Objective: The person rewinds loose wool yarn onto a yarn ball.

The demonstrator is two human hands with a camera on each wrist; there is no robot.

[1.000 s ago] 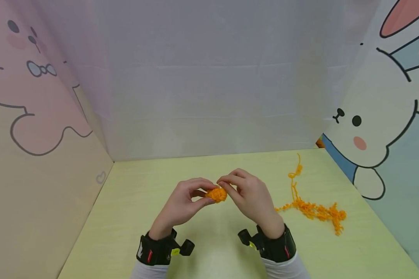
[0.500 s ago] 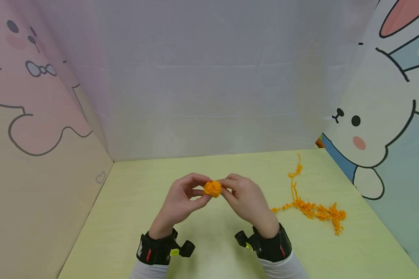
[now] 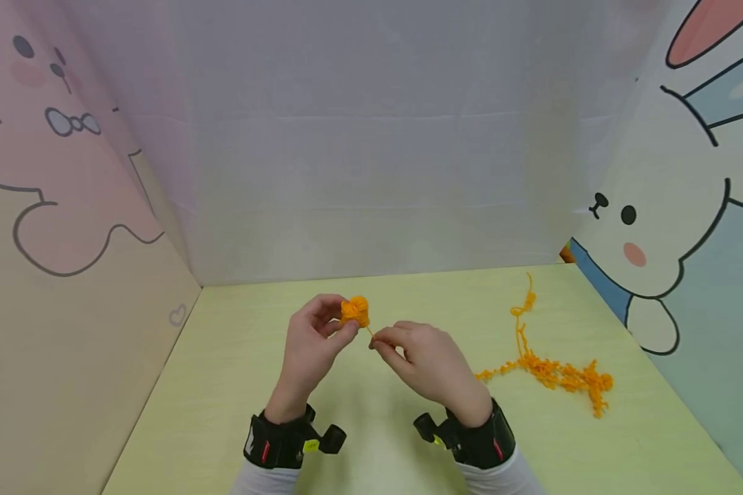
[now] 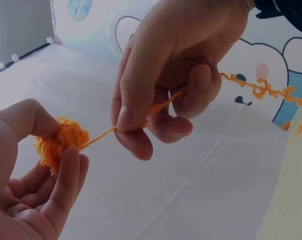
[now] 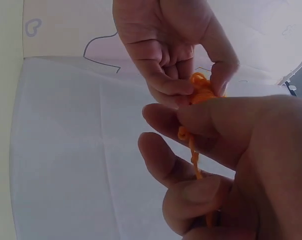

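A small ball of orange yarn [image 3: 356,311] is pinched between the thumb and fingers of my left hand [image 3: 309,344], above the middle of the table. From the ball a short taut strand [image 4: 98,137] runs to my right hand [image 3: 424,361], whose thumb and forefinger pinch it. In the left wrist view the strand passes on through the right hand's fingers and comes out as a curly, knotted tail [image 4: 263,89]. The right wrist view shows the ball partly hidden behind the right thumb, with yarn [image 5: 193,155] trailing down across the fingers.
A tangled heap of orange yarn [image 3: 563,375] lies on the right of the pale yellow table [image 3: 235,385], one strand reaching toward the right wrist. A white curtain [image 3: 371,151] stands behind, and panels with cartoon animals flank both sides.
My left hand has raised the ball and shifted it left, turning it. The right hand has gone from touching the ball to a little below and right of it, the strand now stretched between.
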